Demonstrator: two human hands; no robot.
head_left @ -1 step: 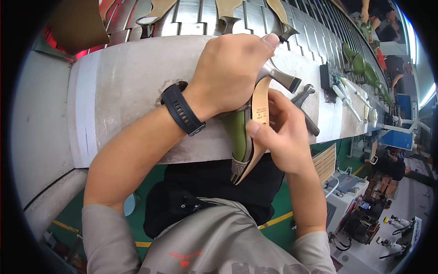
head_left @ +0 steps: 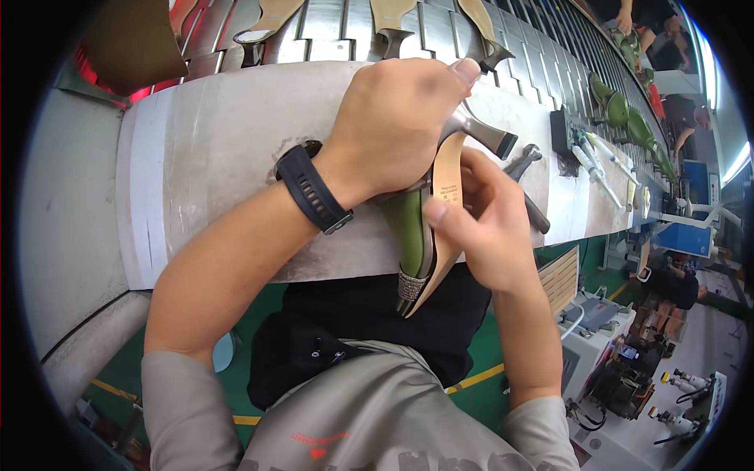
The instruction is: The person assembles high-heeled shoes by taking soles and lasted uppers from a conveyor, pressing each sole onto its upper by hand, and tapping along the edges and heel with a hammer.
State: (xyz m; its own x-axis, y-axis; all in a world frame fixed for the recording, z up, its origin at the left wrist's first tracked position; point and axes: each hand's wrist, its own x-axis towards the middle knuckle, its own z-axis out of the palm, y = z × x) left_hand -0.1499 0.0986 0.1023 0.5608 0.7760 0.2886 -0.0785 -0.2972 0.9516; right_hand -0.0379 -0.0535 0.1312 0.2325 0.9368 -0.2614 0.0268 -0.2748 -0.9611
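Observation:
A green high-heeled shoe point(head_left: 408, 228) with a glittering band near its toe hangs toe-down over the bench's near edge. Along its right side runs a tan sole point(head_left: 448, 177), joined to a dark metallic heel point(head_left: 488, 135) that points right. The sole's toe end stands slightly apart from the shoe. My left hand point(head_left: 400, 118), above a black wristwatch, is closed round the heel end of the shoe and hides much of it. My right hand point(head_left: 499, 224) pinches the sole midway, thumb on its face and fingers behind.
A hammer point(head_left: 528, 188) lies on the pale bench point(head_left: 228, 133), right of my hands. Farther right, white tubes point(head_left: 593, 161) lie beside a black box point(head_left: 564, 140). Heeled soles point(head_left: 390, 31) sit on the metal conveyor behind; green shoes point(head_left: 628, 118) stand farther along, near other people.
My right thumb has slid slightly up along the sole, and the right fingers have shifted a little. My left hand and the shoe stay in place.

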